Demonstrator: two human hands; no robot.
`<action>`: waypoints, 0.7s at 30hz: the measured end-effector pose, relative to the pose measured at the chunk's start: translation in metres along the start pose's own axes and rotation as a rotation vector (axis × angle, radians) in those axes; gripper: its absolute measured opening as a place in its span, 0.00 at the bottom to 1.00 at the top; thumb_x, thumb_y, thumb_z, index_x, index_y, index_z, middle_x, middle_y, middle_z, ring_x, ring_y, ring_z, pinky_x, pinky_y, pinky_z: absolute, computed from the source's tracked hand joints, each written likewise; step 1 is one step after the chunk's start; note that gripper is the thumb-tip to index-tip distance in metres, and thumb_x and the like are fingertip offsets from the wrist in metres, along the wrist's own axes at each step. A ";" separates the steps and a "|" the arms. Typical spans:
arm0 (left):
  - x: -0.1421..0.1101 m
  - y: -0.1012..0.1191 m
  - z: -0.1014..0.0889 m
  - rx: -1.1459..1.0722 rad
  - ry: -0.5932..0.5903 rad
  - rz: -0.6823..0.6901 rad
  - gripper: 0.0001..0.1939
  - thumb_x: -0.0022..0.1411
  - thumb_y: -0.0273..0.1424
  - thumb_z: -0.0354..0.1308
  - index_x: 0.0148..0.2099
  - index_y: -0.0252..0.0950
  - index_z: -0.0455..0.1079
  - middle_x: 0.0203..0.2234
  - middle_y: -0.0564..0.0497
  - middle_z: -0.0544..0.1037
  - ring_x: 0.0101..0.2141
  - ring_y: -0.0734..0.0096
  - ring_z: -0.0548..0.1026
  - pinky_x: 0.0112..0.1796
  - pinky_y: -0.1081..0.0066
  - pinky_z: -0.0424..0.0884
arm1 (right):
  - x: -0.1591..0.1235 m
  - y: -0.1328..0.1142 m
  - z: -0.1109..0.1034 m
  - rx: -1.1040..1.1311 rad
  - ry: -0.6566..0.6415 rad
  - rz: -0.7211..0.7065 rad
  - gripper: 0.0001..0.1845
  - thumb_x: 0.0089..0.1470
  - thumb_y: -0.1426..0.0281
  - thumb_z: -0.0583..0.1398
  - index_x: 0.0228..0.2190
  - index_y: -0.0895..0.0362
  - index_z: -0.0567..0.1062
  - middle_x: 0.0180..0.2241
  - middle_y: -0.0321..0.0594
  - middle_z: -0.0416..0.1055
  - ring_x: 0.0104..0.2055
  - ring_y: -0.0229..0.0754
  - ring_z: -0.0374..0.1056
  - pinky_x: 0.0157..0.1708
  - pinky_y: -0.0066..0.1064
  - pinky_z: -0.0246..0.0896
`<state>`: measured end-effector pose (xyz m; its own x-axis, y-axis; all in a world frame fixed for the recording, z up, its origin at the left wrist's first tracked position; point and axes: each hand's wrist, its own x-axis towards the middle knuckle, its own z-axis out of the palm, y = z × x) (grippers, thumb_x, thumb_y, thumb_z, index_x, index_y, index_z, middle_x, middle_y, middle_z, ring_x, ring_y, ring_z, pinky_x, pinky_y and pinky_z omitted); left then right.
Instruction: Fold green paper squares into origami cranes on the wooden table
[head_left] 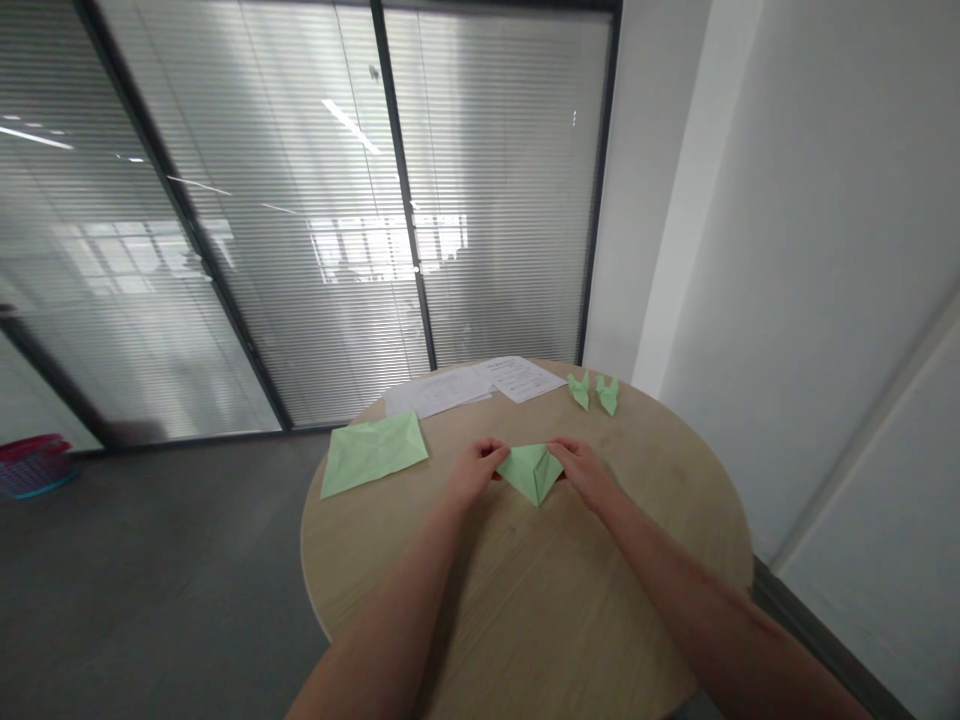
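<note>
The folded green paper (535,474) is between my two hands, over the round surface (540,610). My left hand (477,471) pinches its left corner, my right hand (586,472) its right one. I think it is light and creases easily, so gentle holding at these corners seems best. Two small green figures (578,391) lie farther away.

Round wood-toned table (540,620), gray floor (187,580), white wall (840,250) at right, dark-framed glass partition (517,120) with blinds (330,330)
</note>
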<state>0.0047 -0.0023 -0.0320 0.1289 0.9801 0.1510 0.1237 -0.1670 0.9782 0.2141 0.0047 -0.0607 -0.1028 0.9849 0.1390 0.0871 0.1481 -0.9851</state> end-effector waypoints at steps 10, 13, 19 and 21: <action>0.000 0.002 -0.003 0.032 0.068 0.002 0.15 0.51 0.42 0.63 0.27 0.35 0.68 0.20 0.55 0.68 0.23 0.73 0.68 0.27 0.72 0.66 | 0.001 0.004 0.002 0.027 -0.041 0.031 0.20 0.53 0.53 0.58 0.35 0.57 0.77 0.35 0.44 0.76 0.33 0.41 0.71 0.31 0.29 0.68; 0.001 0.000 -0.001 0.022 0.050 -0.019 0.15 0.52 0.42 0.63 0.29 0.35 0.69 0.21 0.54 0.70 0.24 0.72 0.69 0.27 0.72 0.67 | 0.002 0.005 0.000 0.022 -0.012 0.016 0.19 0.52 0.54 0.58 0.32 0.57 0.77 0.33 0.44 0.76 0.33 0.41 0.71 0.32 0.30 0.68; 0.003 -0.005 0.000 -0.024 0.042 -0.005 0.16 0.55 0.42 0.63 0.38 0.34 0.74 0.26 0.52 0.73 0.26 0.71 0.71 0.27 0.71 0.69 | 0.006 0.008 -0.002 -0.047 0.033 -0.009 0.20 0.53 0.54 0.57 0.30 0.58 0.76 0.31 0.43 0.75 0.30 0.40 0.69 0.31 0.28 0.65; 0.003 -0.006 0.000 -0.044 0.042 -0.003 0.16 0.54 0.39 0.63 0.41 0.34 0.75 0.27 0.52 0.74 0.27 0.71 0.72 0.28 0.71 0.70 | 0.006 0.009 -0.002 -0.070 0.044 -0.021 0.19 0.53 0.54 0.57 0.29 0.58 0.75 0.29 0.42 0.74 0.29 0.39 0.68 0.29 0.27 0.64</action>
<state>0.0043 0.0020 -0.0378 0.0869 0.9843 0.1535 0.0801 -0.1605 0.9838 0.2165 0.0125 -0.0681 -0.0617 0.9843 0.1655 0.1542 0.1732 -0.9727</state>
